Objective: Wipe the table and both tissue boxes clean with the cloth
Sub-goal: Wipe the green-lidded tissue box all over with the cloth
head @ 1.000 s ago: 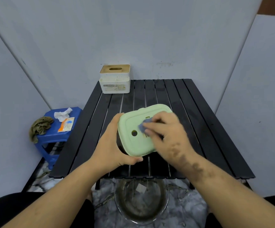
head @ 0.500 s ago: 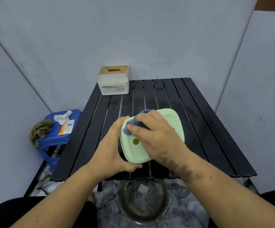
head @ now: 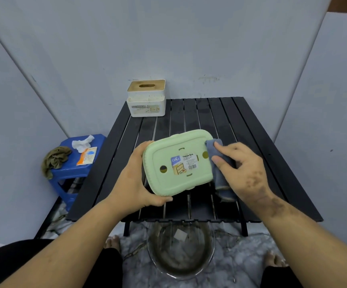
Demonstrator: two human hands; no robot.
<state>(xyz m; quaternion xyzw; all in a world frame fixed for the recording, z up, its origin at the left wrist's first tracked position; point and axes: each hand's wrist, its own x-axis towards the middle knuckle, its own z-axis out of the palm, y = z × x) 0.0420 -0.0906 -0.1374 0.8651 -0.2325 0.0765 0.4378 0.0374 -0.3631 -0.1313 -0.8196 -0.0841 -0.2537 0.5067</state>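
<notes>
Head view: left hand (head: 135, 179) has its grip clamped on the green tissue box (head: 177, 163) above the worktop (head: 272, 173). Right hand (head: 241, 169) pinches the blue cloth (head: 220, 175) against its right edge.

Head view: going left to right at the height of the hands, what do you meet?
Olive rag → blue stool → left hand → green tissue box → blue cloth → right hand, all from the left hand onward over the black table.
</notes>
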